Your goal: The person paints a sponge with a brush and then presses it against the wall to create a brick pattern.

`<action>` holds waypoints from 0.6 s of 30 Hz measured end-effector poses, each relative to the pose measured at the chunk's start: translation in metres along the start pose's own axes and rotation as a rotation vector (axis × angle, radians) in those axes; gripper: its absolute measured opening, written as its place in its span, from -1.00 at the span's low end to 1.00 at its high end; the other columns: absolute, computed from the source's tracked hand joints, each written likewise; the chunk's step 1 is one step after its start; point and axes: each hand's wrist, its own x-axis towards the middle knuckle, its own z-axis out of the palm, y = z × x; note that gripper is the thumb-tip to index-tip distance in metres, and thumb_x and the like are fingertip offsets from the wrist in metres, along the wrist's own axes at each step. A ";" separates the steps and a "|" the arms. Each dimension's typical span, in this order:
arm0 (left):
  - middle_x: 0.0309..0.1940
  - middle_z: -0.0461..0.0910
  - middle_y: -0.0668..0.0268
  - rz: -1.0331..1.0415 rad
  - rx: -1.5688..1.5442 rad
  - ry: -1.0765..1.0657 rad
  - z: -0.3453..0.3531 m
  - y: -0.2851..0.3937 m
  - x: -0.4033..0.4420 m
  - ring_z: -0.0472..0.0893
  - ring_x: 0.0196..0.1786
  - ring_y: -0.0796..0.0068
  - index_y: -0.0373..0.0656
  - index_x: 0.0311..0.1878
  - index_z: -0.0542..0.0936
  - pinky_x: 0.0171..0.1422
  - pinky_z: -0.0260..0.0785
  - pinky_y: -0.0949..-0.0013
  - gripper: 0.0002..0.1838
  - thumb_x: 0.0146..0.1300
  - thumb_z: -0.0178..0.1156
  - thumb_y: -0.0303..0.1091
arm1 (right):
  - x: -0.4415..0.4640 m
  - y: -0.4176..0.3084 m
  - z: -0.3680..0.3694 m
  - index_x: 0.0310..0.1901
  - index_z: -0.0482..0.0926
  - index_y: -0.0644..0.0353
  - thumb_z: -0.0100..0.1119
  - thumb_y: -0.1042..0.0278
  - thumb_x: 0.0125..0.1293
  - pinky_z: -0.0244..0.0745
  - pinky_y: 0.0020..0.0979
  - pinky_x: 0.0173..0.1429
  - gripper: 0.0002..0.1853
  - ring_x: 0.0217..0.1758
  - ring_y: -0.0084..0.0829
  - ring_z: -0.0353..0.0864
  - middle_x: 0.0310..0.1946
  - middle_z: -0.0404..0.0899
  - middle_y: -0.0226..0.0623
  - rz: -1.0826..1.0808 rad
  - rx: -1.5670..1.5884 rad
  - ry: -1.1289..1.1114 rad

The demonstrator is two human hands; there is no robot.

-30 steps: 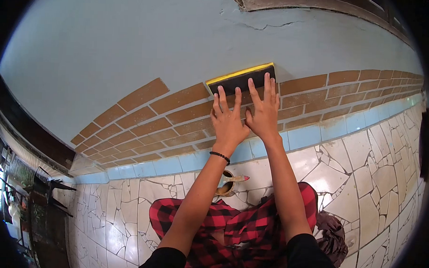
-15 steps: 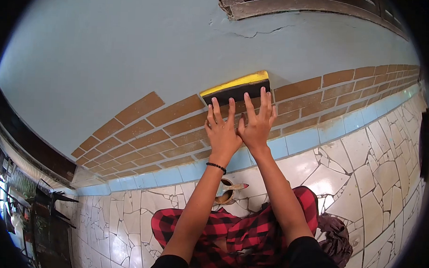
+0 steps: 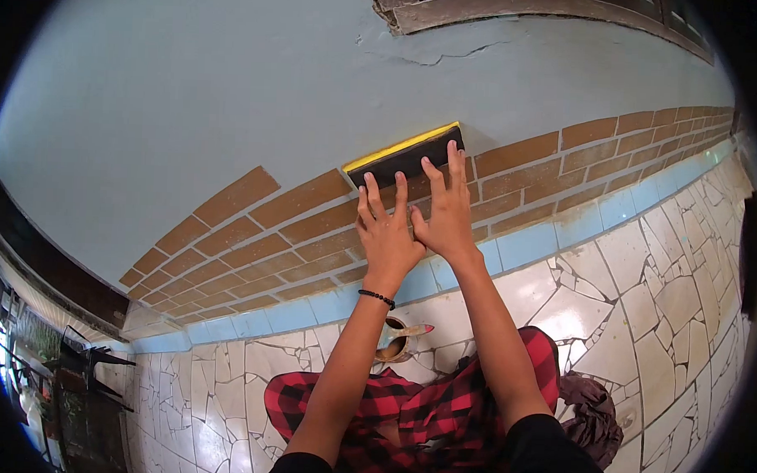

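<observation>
A rectangular sponge block (image 3: 408,161) with a black back and a yellow foam edge lies against the grey wall, in line with the top row of painted brown bricks. My left hand (image 3: 388,241), with a black beaded bracelet at the wrist, touches the lower left part of the black back with spread fingertips. Right of it, my right hand (image 3: 448,218) presses on the same back, its fingers stretched out and apart. Neither hand wraps around the block. The foam's face against the wall is hidden.
Brown brick shapes (image 3: 242,198) run in rows above a light blue tile strip (image 3: 288,315). On the cracked-tile floor (image 3: 215,381) stands a paint can (image 3: 394,351) with a brush (image 3: 407,331) across it. A dark crumpled cloth (image 3: 591,415) lies right of my knee.
Less of the yellow foam edge shows, and the block sits flatter to the wall. My right-hand fingers have shifted a little on its back. The view has moved slightly.
</observation>
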 end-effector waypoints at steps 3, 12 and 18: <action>0.72 -0.14 -0.21 0.009 -0.015 -0.005 -0.003 -0.003 0.000 0.05 0.65 -0.44 0.17 0.76 0.17 0.54 0.19 -0.44 0.04 0.21 0.40 -0.16 | 0.002 0.000 -0.005 0.56 0.36 0.01 0.46 0.44 0.12 0.18 0.31 0.64 -0.10 0.83 0.25 -0.16 0.78 -0.15 0.04 -0.008 0.026 -0.013; 0.68 -0.03 -0.16 0.021 -0.058 -0.010 -0.018 -0.003 0.000 0.06 0.68 -0.24 0.18 0.75 0.20 0.64 0.03 -0.29 0.10 0.10 0.45 -0.31 | 0.002 0.001 -0.007 0.31 0.61 0.13 0.39 0.46 0.15 0.28 0.19 0.56 -0.39 0.64 0.22 0.27 0.57 0.31 0.02 -0.049 -0.011 0.231; 0.68 -0.02 -0.20 0.069 -0.014 0.039 -0.011 -0.006 -0.003 0.07 0.68 -0.27 0.09 0.74 0.23 0.64 0.04 -0.27 0.01 0.19 0.39 -0.21 | -0.010 0.002 0.006 0.41 0.56 0.12 0.35 0.50 0.15 0.24 0.21 0.60 -0.31 0.70 0.24 0.18 0.64 0.23 0.07 -0.097 -0.094 0.247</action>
